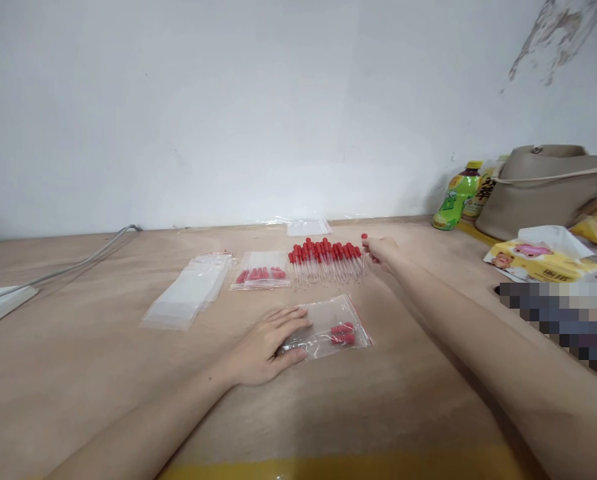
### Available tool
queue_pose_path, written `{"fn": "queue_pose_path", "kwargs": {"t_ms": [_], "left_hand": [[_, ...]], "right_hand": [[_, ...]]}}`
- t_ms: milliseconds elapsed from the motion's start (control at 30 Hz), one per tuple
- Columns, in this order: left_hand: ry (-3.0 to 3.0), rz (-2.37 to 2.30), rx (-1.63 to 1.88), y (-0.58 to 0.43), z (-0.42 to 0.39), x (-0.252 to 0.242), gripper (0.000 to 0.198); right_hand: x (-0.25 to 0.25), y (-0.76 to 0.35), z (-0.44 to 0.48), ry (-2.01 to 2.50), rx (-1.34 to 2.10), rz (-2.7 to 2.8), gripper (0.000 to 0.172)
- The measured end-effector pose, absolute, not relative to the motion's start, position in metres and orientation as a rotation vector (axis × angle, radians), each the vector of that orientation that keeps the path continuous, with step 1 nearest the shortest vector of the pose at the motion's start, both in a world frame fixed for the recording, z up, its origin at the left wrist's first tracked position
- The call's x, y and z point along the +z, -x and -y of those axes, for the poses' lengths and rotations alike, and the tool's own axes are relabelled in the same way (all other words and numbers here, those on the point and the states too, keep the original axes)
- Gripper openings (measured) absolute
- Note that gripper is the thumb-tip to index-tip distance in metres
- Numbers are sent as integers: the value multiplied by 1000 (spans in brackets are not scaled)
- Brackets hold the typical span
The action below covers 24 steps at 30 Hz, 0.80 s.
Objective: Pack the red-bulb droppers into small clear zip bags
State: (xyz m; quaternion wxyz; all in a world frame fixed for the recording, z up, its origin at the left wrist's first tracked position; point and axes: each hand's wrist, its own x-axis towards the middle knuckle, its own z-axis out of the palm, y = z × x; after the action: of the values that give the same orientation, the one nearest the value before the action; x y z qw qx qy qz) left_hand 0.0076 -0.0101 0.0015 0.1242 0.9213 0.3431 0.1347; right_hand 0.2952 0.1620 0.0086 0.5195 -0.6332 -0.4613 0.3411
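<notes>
My left hand [268, 343] lies flat with fingers stretched on the open end of a clear zip bag [328, 328] that holds a few red-capped droppers. My right hand [382, 251] reaches out to the right end of a row of several red-capped glass droppers [325, 259] and pinches one red-capped dropper [364, 245] upright between its fingers. Left of the row lies a filled zip bag [261, 275] with red-capped droppers inside.
A stack of empty clear bags [191, 291] lies at the left, another clear bag [308, 227] by the wall. A power strip [1, 303] and cable sit far left. A green bottle [455, 195], beige bag [543, 187] and tissue pack [543, 257] stand at the right.
</notes>
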Motion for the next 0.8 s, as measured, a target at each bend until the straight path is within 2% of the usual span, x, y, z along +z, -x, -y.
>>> {"fn": "queue_pose_path", "kwargs": {"t_ms": [200,300,367,600,800], "left_hand": [[-2680,-1048,339,-7,10,0,47],[-2673,-1059,332,-7,10,2,48],[-2671,-1064,321,-7,10,2,48],[-2672,-1067,340,-7,10,2,51],[-2676,-1066,359,-8,11,4,52]], "right_hand": [[10,-294,-101,1295,955,1030,12],[-4,-291,-66,1187,994,915,42],[-12,-288,-49,1140,1024,905,47],[-20,-271,-23,1062,1285,943,38],[-19,-281,-20,1125,1301,1634,31]]}}
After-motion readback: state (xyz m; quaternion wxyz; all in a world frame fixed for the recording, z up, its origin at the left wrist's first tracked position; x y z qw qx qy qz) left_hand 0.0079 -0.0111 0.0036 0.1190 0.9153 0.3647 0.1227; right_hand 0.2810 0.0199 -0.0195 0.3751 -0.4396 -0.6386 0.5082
